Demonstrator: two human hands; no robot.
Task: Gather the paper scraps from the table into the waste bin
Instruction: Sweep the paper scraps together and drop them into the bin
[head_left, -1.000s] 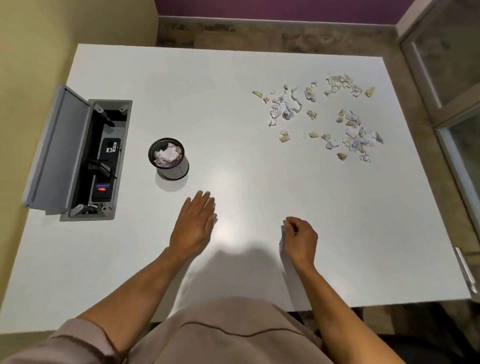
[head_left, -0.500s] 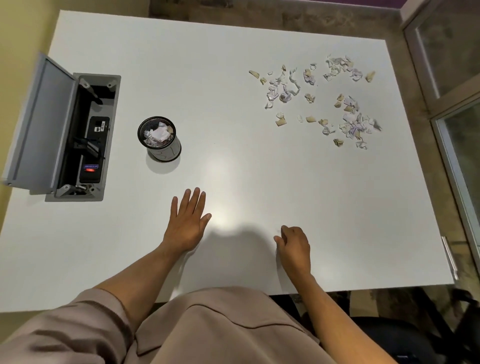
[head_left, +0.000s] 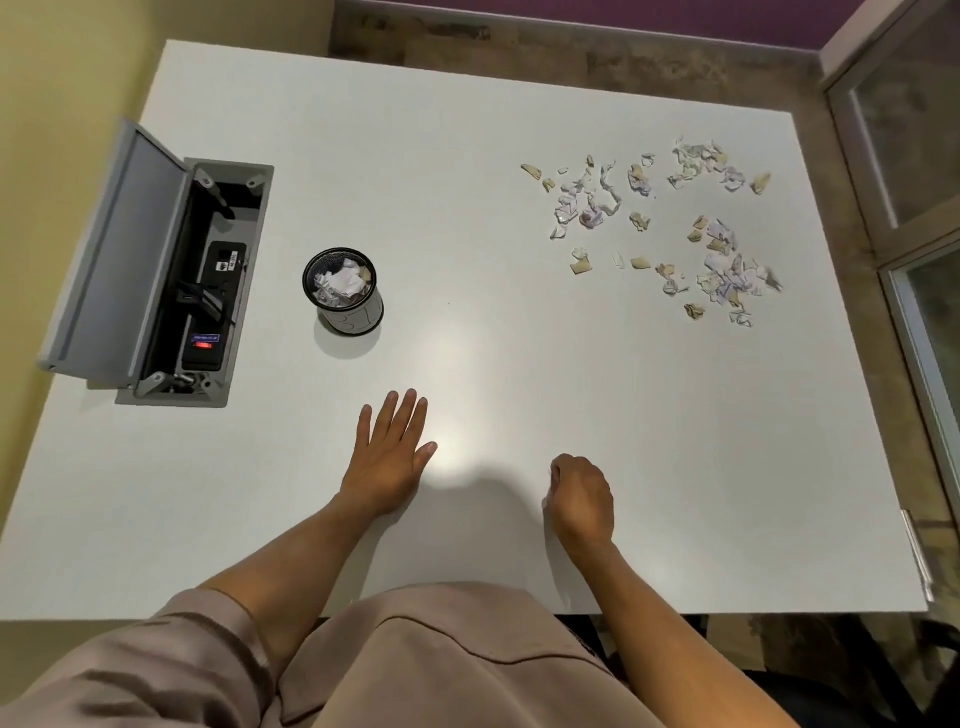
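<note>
Left hand (head_left: 387, 457) flat on the white bench (head_left: 467, 208), palm down, fingers straight and slightly spread, holding nothing. Right hand (head_left: 582, 496) at 5 o'clock of the frame, fingers curled under into a loose fist, knuckle side up; can't tell if anything sits inside, the palm is hidden. Both forearms bare, pinkish sleeve (head_left: 156, 665) cut off at the bottom edge.

One small round black mesh waste bin (head_left: 344, 293) upright at 11 o'clock from the left hand, well apart from it, with crumpled white and purple paper already inside. Just left of the bin, one recessed grey cable box (head_left: 202, 280) in the bench with its lid (head_left: 111, 249) tilted open; black power unit with a red light inside, labels too small to read.

Torn paper scraps (head_left: 660, 223), white, lilac and tan, scattered at 1 o'clock on the far right part of the bench, well apart from both hands and the bin. Several dozen pieces in about three loose clusters; overlapping, exact count not possible.
</note>
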